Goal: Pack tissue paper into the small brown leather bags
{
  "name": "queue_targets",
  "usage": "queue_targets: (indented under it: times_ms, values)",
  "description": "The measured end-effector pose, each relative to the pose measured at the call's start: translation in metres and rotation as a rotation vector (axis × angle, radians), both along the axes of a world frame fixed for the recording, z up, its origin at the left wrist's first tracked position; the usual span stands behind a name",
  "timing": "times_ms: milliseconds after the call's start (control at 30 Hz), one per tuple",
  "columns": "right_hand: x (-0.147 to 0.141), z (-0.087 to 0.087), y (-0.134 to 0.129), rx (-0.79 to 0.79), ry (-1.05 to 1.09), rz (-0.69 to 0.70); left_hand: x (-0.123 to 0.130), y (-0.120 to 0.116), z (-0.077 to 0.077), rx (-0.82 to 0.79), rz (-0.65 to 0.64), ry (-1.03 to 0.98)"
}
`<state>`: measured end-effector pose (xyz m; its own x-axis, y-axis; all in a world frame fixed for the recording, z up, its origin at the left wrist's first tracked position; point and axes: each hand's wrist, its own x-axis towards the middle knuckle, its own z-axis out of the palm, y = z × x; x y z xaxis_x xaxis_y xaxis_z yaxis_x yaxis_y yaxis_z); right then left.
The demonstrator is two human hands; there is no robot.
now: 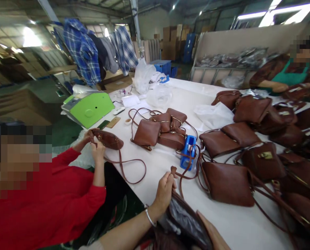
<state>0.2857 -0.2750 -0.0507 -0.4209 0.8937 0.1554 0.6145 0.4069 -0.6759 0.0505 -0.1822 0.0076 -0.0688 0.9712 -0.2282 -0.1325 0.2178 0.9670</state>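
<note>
At the bottom centre, a brown handbag (pixel 190 222) is held low by the table's near edge, its mouth showing dark, shiny plastic inside. My left hand (pixel 164 192), with a bracelet at the wrist, is closed around the bag's upper left end, where a strap tab (pixel 173 170) pokes above the fingers. Along the bag's right side presses my right hand (pixel 212 233), cut off by the bottom edge; its fingers are partly hidden. A thin brown strap (pixel 181 184) runs from near my left hand toward a blue tape dispenser (pixel 188 152).
Brown bags (pixel 146 133) cluster mid-table, and many more, one a flat bag (pixel 228 184), crowd the right. At left, a co-worker in a red sleeve (pixel 99 201) handles another bag (pixel 109 139) beside a green machine (pixel 88 109). Another person in a green apron (pixel 292 74) stands far right.
</note>
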Motion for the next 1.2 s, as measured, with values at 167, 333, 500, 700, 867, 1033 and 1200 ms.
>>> queue_targets:
  times_ms: [167, 333, 500, 700, 867, 1033, 1200]
  values:
    - [-0.002, 0.050, 0.001, 0.166, -0.121, -0.151, 0.013, -0.002, 0.015, 0.001, -0.038, -0.228]
    - [0.010, 0.067, 0.003, 0.188, -0.234, -0.191, 0.019, -0.008, 0.001, -0.066, -0.194, -0.415]
    - [-0.009, 0.076, -0.002, 0.216, -0.282, -0.116, 0.007, -0.004, -0.004, -0.134, -0.218, -0.568]
    - [-0.009, 0.073, 0.001, 0.229, -0.253, -0.118, -0.014, 0.003, 0.003, -0.154, -0.291, -0.629]
    - [-0.005, 0.061, 0.003, 0.234, -0.196, -0.098, -0.018, 0.005, 0.024, -0.006, -0.493, -0.388]
    - [-0.005, 0.084, 0.013, -0.197, 0.123, -0.244, -0.002, -0.005, 0.046, 0.261, -0.777, 0.189]
    - [-0.010, 0.118, 0.042, -0.790, 0.549, -0.451, 0.016, -0.018, 0.023, 0.623, -0.827, 0.649]
